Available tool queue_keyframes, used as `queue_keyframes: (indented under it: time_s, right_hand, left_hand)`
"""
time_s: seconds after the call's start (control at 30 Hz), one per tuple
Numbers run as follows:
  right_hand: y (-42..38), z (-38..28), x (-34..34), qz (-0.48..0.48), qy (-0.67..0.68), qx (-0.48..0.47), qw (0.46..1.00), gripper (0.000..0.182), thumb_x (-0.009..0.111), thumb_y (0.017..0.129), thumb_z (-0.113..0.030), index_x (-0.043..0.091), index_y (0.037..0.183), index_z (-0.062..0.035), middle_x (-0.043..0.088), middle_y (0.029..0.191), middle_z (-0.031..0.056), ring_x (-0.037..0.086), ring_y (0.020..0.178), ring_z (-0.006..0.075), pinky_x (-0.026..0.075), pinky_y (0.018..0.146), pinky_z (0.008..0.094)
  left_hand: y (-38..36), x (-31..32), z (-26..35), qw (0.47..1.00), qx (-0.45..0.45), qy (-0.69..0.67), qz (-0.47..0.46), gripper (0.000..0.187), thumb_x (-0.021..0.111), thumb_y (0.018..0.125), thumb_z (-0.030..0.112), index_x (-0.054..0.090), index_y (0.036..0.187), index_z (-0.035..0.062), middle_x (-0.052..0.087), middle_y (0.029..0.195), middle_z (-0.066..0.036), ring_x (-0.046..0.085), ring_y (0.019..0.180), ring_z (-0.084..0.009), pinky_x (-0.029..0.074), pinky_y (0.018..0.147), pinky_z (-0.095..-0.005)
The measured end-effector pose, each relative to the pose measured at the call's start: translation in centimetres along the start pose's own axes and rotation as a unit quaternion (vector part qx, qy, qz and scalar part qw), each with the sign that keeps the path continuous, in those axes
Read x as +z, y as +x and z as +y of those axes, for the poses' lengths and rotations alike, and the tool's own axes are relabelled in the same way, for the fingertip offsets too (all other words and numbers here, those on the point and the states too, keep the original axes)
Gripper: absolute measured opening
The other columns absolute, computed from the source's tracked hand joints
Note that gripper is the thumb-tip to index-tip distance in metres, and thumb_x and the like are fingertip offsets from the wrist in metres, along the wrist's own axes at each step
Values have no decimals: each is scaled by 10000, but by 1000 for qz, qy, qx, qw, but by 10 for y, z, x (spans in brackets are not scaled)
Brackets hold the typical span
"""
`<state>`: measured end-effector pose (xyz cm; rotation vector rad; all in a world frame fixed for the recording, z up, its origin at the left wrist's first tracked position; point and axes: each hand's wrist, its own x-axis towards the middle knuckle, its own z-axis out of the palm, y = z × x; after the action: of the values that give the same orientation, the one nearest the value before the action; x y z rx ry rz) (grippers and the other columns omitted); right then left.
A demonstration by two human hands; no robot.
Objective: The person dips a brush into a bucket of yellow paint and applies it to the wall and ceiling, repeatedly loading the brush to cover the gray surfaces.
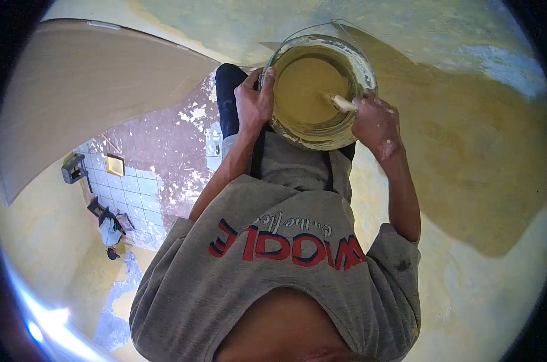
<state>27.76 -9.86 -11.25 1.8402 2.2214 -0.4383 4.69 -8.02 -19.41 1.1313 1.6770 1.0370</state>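
A bucket (363,63) of thick yellow-ochre paint-like mix (307,84) sits near my lap, its inside wall smeared and its wire handle tipped to the far side. My left hand (255,99) is closed on the bucket's left rim, thumb over the edge. At the right rim, my right hand (377,123) is wrapped round a pale-handled tool (344,103) that slants into the mix. The tool's working end is sunk in the mix or coated with it, so its kind does not show. Dried splashes mark my right wrist.
A yellow-washed wall (467,181) runs along the right. On the left hangs a large brown panel (104,78) above a paint-flecked, partly tiled floor (177,157). A yellow-framed square (115,165), a dark stool-like object (74,169) and another person (110,232) are below left.
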Motion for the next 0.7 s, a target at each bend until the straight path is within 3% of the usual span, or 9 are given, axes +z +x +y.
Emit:
queue_keyframes:
  time_s: [0.03,0.07,0.13,0.27,0.43,0.57,0.63,0.7]
  right_hand:
    - [-3,5,10,79,-3,-19,997,200,570,747,-125,666,902,-44,643,916,167,635,943,300,493,835,440]
    - [-5,3,3,81,-4,-18,997,200,570,747,-125,666,902,-44,643,916,167,635,943,300,493,835,440]
    - [-8,-5,-12,-6,-8,35,999,225,561,740,-105,665,931,-43,642,935,158,621,948,295,480,833,433]
    - [-15,-10,-14,46,7,40,998,231,551,737,-78,664,934,-38,643,924,151,600,940,308,465,839,426]
    - [-18,-9,-7,92,-12,45,995,300,563,776,-108,601,1064,-34,591,1039,193,553,1032,346,449,884,449]
    - [-15,-9,5,98,45,70,992,320,563,773,-92,570,1087,-33,565,1094,212,567,1027,366,468,865,460]
    - [-15,-12,10,62,66,122,988,376,559,785,-91,541,1150,-3,553,1136,232,588,1039,365,482,881,456]
    - [-17,-10,23,85,51,119,988,338,556,785,-90,546,1115,-16,554,1125,221,595,1002,378,495,849,470]
  left_hand:
    - [0,-1,3,1000,-5,-3,-7,418,598,902,337,649,970,-73,619,656,-182,556,614,-132,463,584,-329]
    - [0,0,3,1000,-3,-3,-8,418,598,902,337,649,970,-73,619,656,-182,556,614,-132,463,584,-329]
    - [0,0,3,1000,-21,2,-7,414,599,902,333,649,975,-71,635,689,-185,569,644,-133,467,606,-327]
    - [0,-1,6,1000,-19,5,-9,414,598,903,333,649,986,-69,651,716,-187,588,673,-142,474,632,-328]
    - [1,1,-2,999,-28,-16,-15,420,595,905,337,646,1009,-67,661,732,-179,596,686,-144,475,640,-321]
    - [1,1,-4,1000,-5,-18,-14,432,592,905,344,642,1021,-70,665,748,-190,601,696,-149,479,654,-328]
    - [2,0,-3,999,-42,-10,-28,446,590,904,354,639,1038,-68,664,762,-204,607,708,-156,481,669,-338]
    - [0,1,-1,999,-29,-12,-18,453,590,904,358,637,1025,-75,656,748,-205,601,702,-158,478,663,-342]
